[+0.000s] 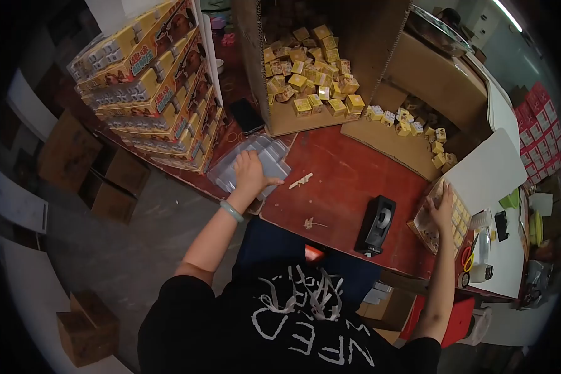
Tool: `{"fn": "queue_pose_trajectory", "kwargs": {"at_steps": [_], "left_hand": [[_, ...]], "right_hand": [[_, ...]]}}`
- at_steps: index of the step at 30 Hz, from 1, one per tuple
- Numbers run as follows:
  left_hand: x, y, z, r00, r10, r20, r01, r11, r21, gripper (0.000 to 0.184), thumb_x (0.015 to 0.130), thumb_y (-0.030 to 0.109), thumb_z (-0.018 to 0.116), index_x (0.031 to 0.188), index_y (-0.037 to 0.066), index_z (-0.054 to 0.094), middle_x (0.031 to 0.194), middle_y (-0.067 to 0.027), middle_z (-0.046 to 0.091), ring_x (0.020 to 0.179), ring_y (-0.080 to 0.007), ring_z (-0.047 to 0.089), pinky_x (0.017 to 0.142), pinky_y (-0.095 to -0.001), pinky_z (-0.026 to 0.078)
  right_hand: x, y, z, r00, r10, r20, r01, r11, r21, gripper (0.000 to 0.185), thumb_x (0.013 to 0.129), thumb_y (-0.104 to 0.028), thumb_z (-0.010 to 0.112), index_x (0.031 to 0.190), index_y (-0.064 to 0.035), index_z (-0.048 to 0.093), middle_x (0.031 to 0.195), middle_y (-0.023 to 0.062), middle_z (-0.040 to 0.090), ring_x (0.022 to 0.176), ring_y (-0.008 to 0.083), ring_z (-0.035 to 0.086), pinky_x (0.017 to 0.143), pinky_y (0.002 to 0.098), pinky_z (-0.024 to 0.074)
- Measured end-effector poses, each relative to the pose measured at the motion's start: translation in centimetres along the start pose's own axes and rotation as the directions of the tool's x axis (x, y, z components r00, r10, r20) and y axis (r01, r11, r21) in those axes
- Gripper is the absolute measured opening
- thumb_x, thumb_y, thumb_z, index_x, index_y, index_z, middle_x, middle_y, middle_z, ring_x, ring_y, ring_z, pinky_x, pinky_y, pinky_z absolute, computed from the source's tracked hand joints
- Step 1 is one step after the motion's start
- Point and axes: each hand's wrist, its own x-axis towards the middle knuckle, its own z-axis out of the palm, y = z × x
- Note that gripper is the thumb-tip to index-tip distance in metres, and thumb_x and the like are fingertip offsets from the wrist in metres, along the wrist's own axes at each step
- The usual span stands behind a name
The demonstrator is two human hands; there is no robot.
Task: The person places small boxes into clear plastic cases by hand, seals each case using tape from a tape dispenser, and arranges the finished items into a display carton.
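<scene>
My left hand lies on a stack of clear plastic sheets or covers at the table's left edge, its thumb stretched out to the side. Over on the right, my right hand rests on an open display box filled with rows of small yellow and white boxes. Its fingers look extended across the top of these, and the forearm hides part of the box. The display box's white lid stands raised behind the hand. Between my hands, nearer the right one, is a black tape dispenser.
Filled display boxes are stacked at the left, beside a black phone. At the back, a large carton holds many small yellow boxes; more lie on cardboard to its right. Yellow-handled scissors lie at the far right.
</scene>
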Motion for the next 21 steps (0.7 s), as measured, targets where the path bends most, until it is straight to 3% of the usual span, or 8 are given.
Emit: {"fn": "queue_pose_trajectory", "kwargs": {"at_steps": [3, 6, 9, 12, 14, 17, 18, 21], "left_hand": [[1.1, -0.3, 0.3, 0.998, -0.031, 0.055, 0.032, 0.999, -0.026, 0.080, 0.060, 0.039, 0.089, 0.118, -0.003, 0.053, 0.116, -0.0168, 0.051, 0.111, -0.0353, 0.048, 0.095, -0.0418, 0.041], [0.8, -0.9, 2.0, 0.915, 0.275, -0.296, -0.260, 0.961, 0.089, 0.073, 0.065, 0.036, 0.086, 0.118, -0.002, 0.053, 0.113, -0.0173, 0.051, 0.108, -0.0351, 0.049, 0.093, -0.0413, 0.042], [0.4, -1.2, 2.8, 0.940, 0.258, -0.225, -0.267, 0.964, -0.012, 0.067, 0.071, 0.033, 0.083, 0.119, -0.002, 0.052, 0.113, -0.0178, 0.050, 0.106, -0.0355, 0.050, 0.091, -0.0420, 0.042], [-1.3, 1.0, -0.4, 0.915, 0.290, -0.282, -0.335, 0.934, -0.125, 0.080, 0.065, 0.039, 0.086, 0.124, -0.001, 0.049, 0.111, -0.0182, 0.049, 0.104, -0.0358, 0.050, 0.089, -0.0420, 0.041], [-3.6, 4.0, -4.0, 0.881, 0.390, -0.267, -0.450, 0.865, -0.221, 0.090, 0.058, 0.042, 0.089, 0.126, 0.000, 0.047, 0.110, -0.0179, 0.047, 0.103, -0.0359, 0.049, 0.089, -0.0418, 0.041], [-6.8, 7.1, -6.1, 0.853, 0.492, -0.176, -0.522, 0.799, -0.297, 0.106, 0.047, 0.044, 0.093, 0.130, 0.001, 0.042, 0.108, -0.0179, 0.045, 0.103, -0.0360, 0.048, 0.088, -0.0414, 0.041], [-7.2, 7.5, -6.5, 0.865, 0.484, -0.133, -0.498, 0.792, -0.353, 0.106, 0.050, 0.042, 0.093, 0.132, 0.001, 0.039, 0.111, -0.0173, 0.043, 0.105, -0.0358, 0.048, 0.090, -0.0419, 0.040], [-7.5, 7.5, -6.6, 0.872, 0.475, -0.119, -0.479, 0.778, -0.406, 0.104, 0.054, 0.039, 0.093, 0.134, 0.003, 0.037, 0.113, -0.0164, 0.042, 0.106, -0.0340, 0.048, 0.095, -0.0427, 0.039]], "right_hand": [[-1.3, -5.2, -2.7, 0.992, -0.103, -0.079, 0.109, 0.990, 0.084, 0.072, 0.085, -0.022, 0.073, 0.146, -0.0088, 0.037, 0.154, 0.0227, 0.028, 0.140, 0.0414, 0.032, 0.112, 0.0459, 0.0332], [-2.3, -9.8, -5.0, 0.991, -0.135, -0.022, 0.136, 0.959, 0.247, 0.063, 0.087, -0.020, 0.071, 0.142, -0.0072, 0.044, 0.153, 0.0217, 0.031, 0.139, 0.0408, 0.034, 0.111, 0.0453, 0.0348], [-3.4, -14.4, -7.2, 0.976, -0.218, -0.005, 0.215, 0.955, 0.203, 0.050, 0.088, -0.016, 0.069, 0.134, -0.0059, 0.053, 0.149, 0.0160, 0.041, 0.136, 0.0360, 0.041, 0.107, 0.0410, 0.0399], [-4.2, -20.2, -8.9, 0.922, -0.385, 0.049, 0.322, 0.829, 0.458, 0.047, 0.085, -0.010, 0.070, 0.130, -0.0045, 0.056, 0.142, 0.0148, 0.050, 0.127, 0.0320, 0.052, 0.106, 0.0383, 0.0388], [-5.2, -26.3, -10.5, 0.885, -0.465, 0.031, 0.331, 0.673, 0.661, 0.047, 0.084, -0.010, 0.072, 0.129, -0.0055, 0.056, 0.141, 0.0177, 0.049, 0.129, 0.0365, 0.049, 0.105, 0.0418, 0.0410], [-6.3, -32.3, -9.8, 0.809, -0.579, -0.103, 0.477, 0.544, 0.691, 0.065, 0.079, -0.009, 0.078, 0.135, -0.0076, 0.046, 0.153, 0.0211, 0.032, 0.138, 0.0398, 0.038, 0.110, 0.0435, 0.0359], [-6.3, -33.3, -8.7, 0.794, -0.591, -0.146, 0.501, 0.497, 0.708, 0.069, 0.077, -0.009, 0.079, 0.135, -0.0078, 0.044, 0.154, 0.0219, 0.029, 0.139, 0.0410, 0.035, 0.111, 0.0443, 0.0352], [-6.8, -33.7, -4.9, 0.827, -0.562, -0.018, 0.314, 0.435, 0.844, 0.072, 0.079, -0.012, 0.080, 0.138, -0.0114, 0.039, 0.160, 0.0193, 0.010, 0.144, 0.0436, 0.026, 0.113, 0.0492, 0.0316]]}}
